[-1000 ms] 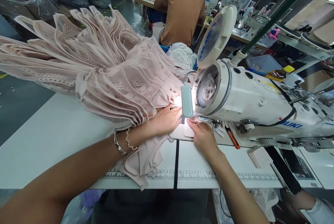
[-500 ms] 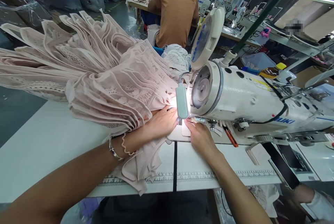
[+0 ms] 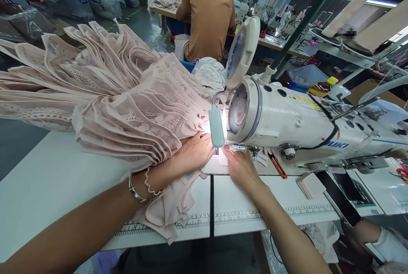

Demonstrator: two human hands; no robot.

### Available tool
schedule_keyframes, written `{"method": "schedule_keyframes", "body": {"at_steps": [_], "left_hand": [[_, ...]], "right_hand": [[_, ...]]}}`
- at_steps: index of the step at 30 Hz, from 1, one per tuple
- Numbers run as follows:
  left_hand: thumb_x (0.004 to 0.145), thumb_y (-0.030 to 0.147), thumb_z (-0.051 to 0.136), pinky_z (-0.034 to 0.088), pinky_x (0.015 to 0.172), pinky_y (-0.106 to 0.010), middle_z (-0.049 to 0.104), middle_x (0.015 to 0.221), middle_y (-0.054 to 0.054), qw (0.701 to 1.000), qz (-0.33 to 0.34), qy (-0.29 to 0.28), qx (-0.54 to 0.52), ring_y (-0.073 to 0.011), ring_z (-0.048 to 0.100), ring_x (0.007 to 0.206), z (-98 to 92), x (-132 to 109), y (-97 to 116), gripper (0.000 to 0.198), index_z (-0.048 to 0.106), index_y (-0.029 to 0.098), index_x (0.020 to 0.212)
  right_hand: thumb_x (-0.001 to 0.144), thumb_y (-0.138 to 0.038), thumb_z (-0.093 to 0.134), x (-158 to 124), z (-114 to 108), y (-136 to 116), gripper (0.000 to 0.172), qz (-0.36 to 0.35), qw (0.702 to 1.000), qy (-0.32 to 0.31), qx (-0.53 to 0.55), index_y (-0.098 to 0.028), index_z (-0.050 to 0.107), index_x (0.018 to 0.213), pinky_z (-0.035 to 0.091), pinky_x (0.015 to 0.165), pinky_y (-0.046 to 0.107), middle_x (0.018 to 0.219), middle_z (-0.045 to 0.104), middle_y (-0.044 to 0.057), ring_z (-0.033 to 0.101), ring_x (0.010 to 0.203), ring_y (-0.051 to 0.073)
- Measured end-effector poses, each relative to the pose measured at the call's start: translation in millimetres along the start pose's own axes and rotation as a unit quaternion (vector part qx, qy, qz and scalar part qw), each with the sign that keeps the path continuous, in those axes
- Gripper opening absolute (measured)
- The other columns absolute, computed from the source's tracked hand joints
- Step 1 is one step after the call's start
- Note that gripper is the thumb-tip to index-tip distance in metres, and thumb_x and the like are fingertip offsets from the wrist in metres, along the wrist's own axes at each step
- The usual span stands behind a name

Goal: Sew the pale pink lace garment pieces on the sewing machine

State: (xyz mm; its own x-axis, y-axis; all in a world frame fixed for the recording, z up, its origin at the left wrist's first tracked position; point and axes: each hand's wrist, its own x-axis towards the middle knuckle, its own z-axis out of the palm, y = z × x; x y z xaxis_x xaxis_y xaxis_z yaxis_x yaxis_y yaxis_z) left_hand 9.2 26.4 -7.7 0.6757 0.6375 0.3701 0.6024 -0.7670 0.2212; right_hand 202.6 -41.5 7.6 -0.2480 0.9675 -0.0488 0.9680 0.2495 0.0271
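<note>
Under a bright work light, both my hands are at the needle area of a white sewing machine [image 3: 277,116]. My left hand [image 3: 194,152] lies with its fingers stretched forward on pale pink lace fabric [image 3: 143,112]; the lamp housing [image 3: 216,127] partly covers the fingertips. Some of the fabric hangs below that wrist over the table's front edge. On the other side of the needle area, my right hand [image 3: 239,165] has its fingers drawn together at the presser foot, what they grip being hidden. A small pale square piece [image 3: 223,160] lies beside these fingers on the machine bed.
An orange cutter [image 3: 278,165] and a stack of pale squares [image 3: 310,185] lie right of my hand, beside a phone [image 3: 338,199]. A printed ruler [image 3: 239,216] runs along the table front. A person's hand [image 3: 361,231] is at lower right; another person [image 3: 210,18] sits ahead.
The view has shifted slightly, so the machine appears further left. Both hands stay at the needle area, with no clear change in their hold.
</note>
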Motion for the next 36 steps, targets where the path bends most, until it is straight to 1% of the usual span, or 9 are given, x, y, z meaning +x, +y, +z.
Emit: {"method": "schedule_keyframes", "body": {"at_steps": [9,17,22,25,27,30,31,33,36], "left_hand": [[0.099,0.021,0.046,0.047,0.097,-0.039,0.067,0.103,-0.01,1.0,-0.009,-0.01,-0.009,-0.0242,0.061,0.101,-5.1,3,2,0.017,0.062,0.016,0.1],[0.097,0.026,0.049,0.048,0.085,-0.04,0.066,0.099,-0.01,0.999,-0.026,-0.034,0.029,-0.0257,0.061,0.095,-15.9,5,3,0.017,0.063,0.017,0.094],[0.093,0.014,0.05,0.045,0.067,-0.034,0.066,0.093,-0.012,0.986,-0.134,-0.038,0.088,-0.0223,0.062,0.077,-4.5,14,2,0.015,0.064,0.014,0.091],[0.084,0.002,0.051,0.046,0.074,-0.037,0.067,0.09,-0.013,0.985,-0.097,-0.068,0.126,-0.0254,0.063,0.085,-10.9,5,16,0.018,0.065,0.013,0.088],[0.083,0.001,0.054,0.046,0.08,-0.038,0.066,0.087,-0.011,0.989,-0.014,-0.089,0.113,-0.0252,0.062,0.087,-36.3,-10,30,0.017,0.064,0.015,0.084],[0.093,0.011,0.054,0.047,0.083,-0.034,0.066,0.085,-0.004,0.979,0.162,-0.121,0.017,-0.0193,0.061,0.081,-102.2,-35,36,0.016,0.064,0.021,0.084],[0.096,0.017,0.053,0.048,0.079,-0.031,0.066,0.086,-0.003,0.981,0.165,-0.097,-0.008,-0.0176,0.061,0.078,-126.2,-40,30,0.017,0.063,0.023,0.084],[0.101,0.023,0.044,0.048,0.079,-0.031,0.067,0.089,-0.004,0.996,0.043,0.08,0.009,-0.0188,0.062,0.084,-168.7,-42,2,0.022,0.063,0.022,0.089],[0.098,0.017,0.039,0.048,0.081,-0.032,0.068,0.091,-0.005,0.925,-0.186,0.329,0.026,-0.0185,0.063,0.085,-208.2,-28,-66,0.023,0.062,0.017,0.102]], "right_hand": [[0.092,-0.005,0.036,1,-3,-1,0.061,0.007,1.0,-0.001,-0.006,-0.023,0.051,0.149,0.043,0.105,0.048,0.131,0.066,0.014,0.06,0.117,0.03],[0.091,-0.002,0.038,-1,8,-6,0.053,0.015,0.996,0.055,-0.069,-0.019,0.061,0.136,0.049,0.084,0.036,0.103,0.07,0.013,0.064,0.092,0.025],[0.088,0.002,0.038,7,5,-4,0.052,0.048,0.996,-0.013,-0.072,-0.017,0.063,0.13,0.048,0.081,0.034,0.092,0.071,0.011,0.065,0.088,0.024],[0.092,-0.002,0.037,10,1,-3,0.05,0.061,0.996,-0.036,-0.047,-0.02,0.062,0.131,0.046,0.09,0.039,0.103,0.072,0.012,0.065,0.094,0.026],[0.093,-0.003,0.036,8,0,-1,0.046,0.06,0.997,-0.014,-0.036,-0.019,0.064,0.127,0.045,0.089,0.039,0.102,0.072,0.013,0.065,0.093,0.026],[0.096,-0.008,0.037,-3,3,1,0.036,0.025,0.994,0.097,-0.034,-0.015,0.069,0.112,0.047,0.081,0.038,0.087,0.07,0.013,0.064,0.083,0.025],[0.098,-0.012,0.039,-7,5,-1,0.032,-0.006,0.989,0.148,-0.022,-0.015,0.069,0.106,0.047,0.08,0.036,0.084,0.069,0.011,0.063,0.081,0.024],[0.1,-0.016,0.041,-13,8,-7,0.029,-0.097,0.97,0.22,0.028,-0.019,0.067,0.088,0.048,0.08,0.034,0.075,0.065,0.006,0.061,0.074,0.02],[0.098,-0.015,0.043,-15,8,-33,0.022,-0.206,0.944,0.224,0.124,-0.021,0.064,0.095,0.05,0.077,0.031,0.088,0.069,0.006,0.062,0.081,0.019]]}}
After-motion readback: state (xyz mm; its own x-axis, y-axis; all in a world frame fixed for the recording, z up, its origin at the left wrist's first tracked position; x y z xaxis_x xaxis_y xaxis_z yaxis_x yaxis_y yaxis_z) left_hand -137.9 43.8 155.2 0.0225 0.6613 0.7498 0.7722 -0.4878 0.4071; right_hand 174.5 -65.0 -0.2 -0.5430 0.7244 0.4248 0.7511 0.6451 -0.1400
